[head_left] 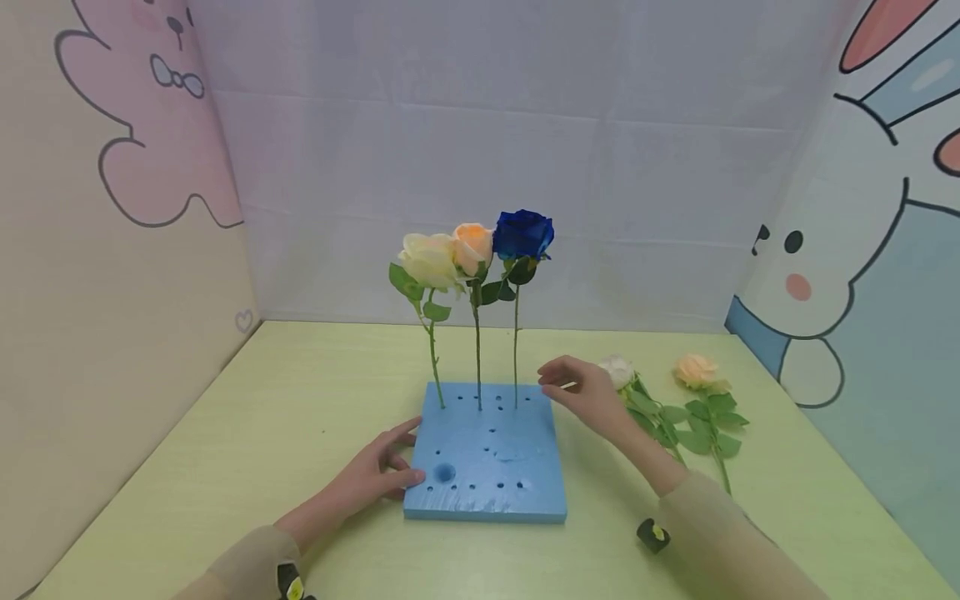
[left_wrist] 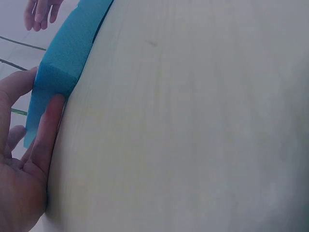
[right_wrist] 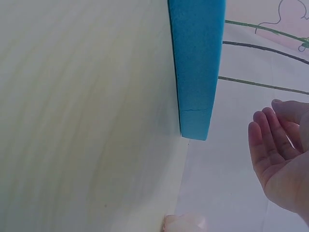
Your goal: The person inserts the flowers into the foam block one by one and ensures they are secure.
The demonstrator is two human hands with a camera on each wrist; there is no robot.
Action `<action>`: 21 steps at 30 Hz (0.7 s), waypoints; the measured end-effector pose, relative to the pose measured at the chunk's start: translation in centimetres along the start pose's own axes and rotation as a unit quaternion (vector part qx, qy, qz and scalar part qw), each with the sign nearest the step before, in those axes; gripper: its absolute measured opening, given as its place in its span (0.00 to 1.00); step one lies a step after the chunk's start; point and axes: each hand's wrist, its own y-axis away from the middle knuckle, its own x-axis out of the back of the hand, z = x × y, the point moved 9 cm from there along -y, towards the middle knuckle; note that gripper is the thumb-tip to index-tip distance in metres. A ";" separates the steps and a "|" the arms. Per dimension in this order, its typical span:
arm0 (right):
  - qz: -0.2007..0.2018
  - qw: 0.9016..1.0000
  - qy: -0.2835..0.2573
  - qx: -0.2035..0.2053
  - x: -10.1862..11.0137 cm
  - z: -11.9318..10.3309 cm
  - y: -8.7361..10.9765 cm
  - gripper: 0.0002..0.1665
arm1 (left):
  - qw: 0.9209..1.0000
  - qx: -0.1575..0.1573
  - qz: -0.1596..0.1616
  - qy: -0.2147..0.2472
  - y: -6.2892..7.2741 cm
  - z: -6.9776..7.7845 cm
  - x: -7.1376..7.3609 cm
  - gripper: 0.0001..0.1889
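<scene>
A blue foam board (head_left: 517,458) with small holes lies on the table. Three artificial roses stand upright along its far side: a cream rose (head_left: 430,260), a peach rose (head_left: 473,247) and a dark blue rose (head_left: 523,235). My left hand (head_left: 375,467) rests against the board's left edge, with the thumb near the front left corner. In the left wrist view, fingers (left_wrist: 50,128) lie along the board's side. Near the far right corner, my right hand (head_left: 588,396) hovers with loosely bent fingers and holds nothing. The right wrist view shows it apart from the stems.
To the right, a white rose (head_left: 617,372) and another peach rose (head_left: 696,370) lie on the yellowish table (head_left: 315,392), their leafy stems pointing toward me. A white cloth (head_left: 420,167) hangs behind, and cartoon-printed panels (head_left: 810,308) stand at both sides.
</scene>
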 end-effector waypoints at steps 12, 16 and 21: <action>0.018 1.000 -0.007 0.002 1.8 0.0 0.6 0.14 | 1.000 0.002 -0.001 0.005 0.1 -0.1 -0.1 0.45; 0.023 1.000 -0.014 0.007 2.3 -0.3 0.4 0.14 | 1.000 0.001 -0.002 0.006 0.1 -0.2 0.0 0.46; 0.026 0.999 -0.017 0.006 2.7 -0.7 0.3 0.15 | 1.000 0.004 -0.001 0.004 -0.1 -0.2 0.0 0.46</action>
